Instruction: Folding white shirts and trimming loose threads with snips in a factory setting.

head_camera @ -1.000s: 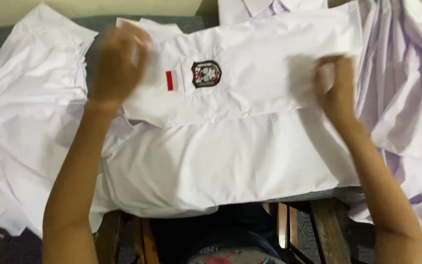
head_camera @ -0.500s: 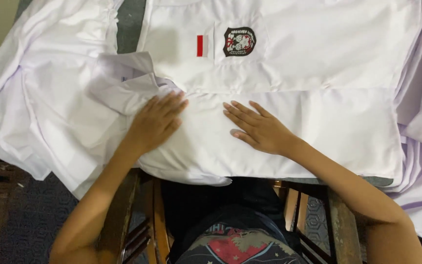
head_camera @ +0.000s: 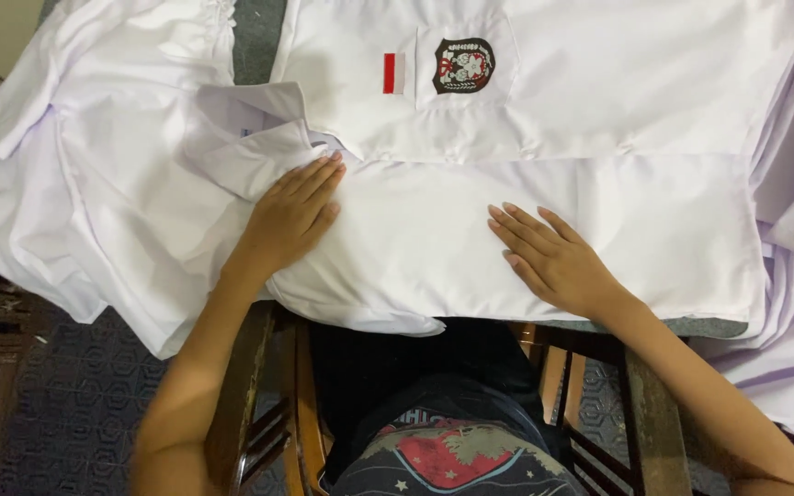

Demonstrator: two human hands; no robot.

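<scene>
Both hands, left hand (head_camera: 289, 219) and right hand (head_camera: 551, 257), press flat, grip spread, on the white shirt (head_camera: 599, 220).

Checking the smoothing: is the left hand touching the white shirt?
Touching: the head view shows the left hand lying flat on the white shirt, no gap.

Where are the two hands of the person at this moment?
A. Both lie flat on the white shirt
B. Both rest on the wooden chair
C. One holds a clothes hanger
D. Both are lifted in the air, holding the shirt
A: the left hand and the right hand lie palm down, fingers spread, on the white shirt.
</scene>
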